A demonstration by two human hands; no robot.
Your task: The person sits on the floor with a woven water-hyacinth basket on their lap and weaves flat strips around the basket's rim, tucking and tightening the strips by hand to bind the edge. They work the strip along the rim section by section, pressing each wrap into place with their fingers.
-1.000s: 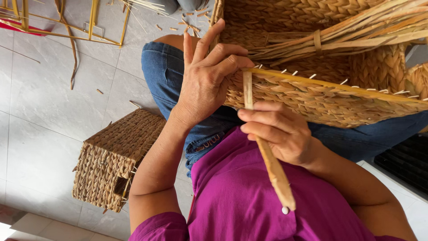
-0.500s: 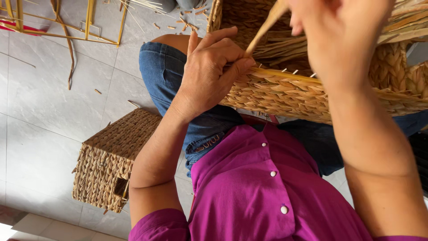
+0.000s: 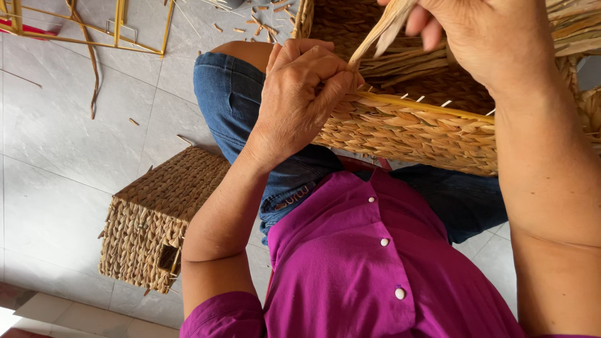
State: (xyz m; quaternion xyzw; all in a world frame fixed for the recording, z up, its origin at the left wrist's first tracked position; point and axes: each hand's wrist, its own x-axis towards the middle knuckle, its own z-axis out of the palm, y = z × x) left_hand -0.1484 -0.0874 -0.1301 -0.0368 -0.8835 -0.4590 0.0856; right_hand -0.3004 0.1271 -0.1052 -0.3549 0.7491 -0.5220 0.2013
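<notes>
A half-woven straw basket (image 3: 413, 134) rests on my lap, its rim running across the upper right. My left hand (image 3: 300, 94) grips the rim at its left end, fingers curled over the weave. My right hand (image 3: 482, 37) is raised near the top edge and pinches a flat straw strand (image 3: 385, 31) that runs down to the rim beside my left thumb. Thin stakes stick up along the rim.
A finished square woven basket (image 3: 156, 216) stands on the grey tiled floor at lower left. A yellow metal frame (image 3: 119, 34) and loose straw bits (image 3: 256, 22) lie at the top. My jeans and magenta shirt fill the lower middle.
My right hand rose from below the rim to the top of the view, pulling the straw strand up through the weave. My left hand closed more tightly on the rim.
</notes>
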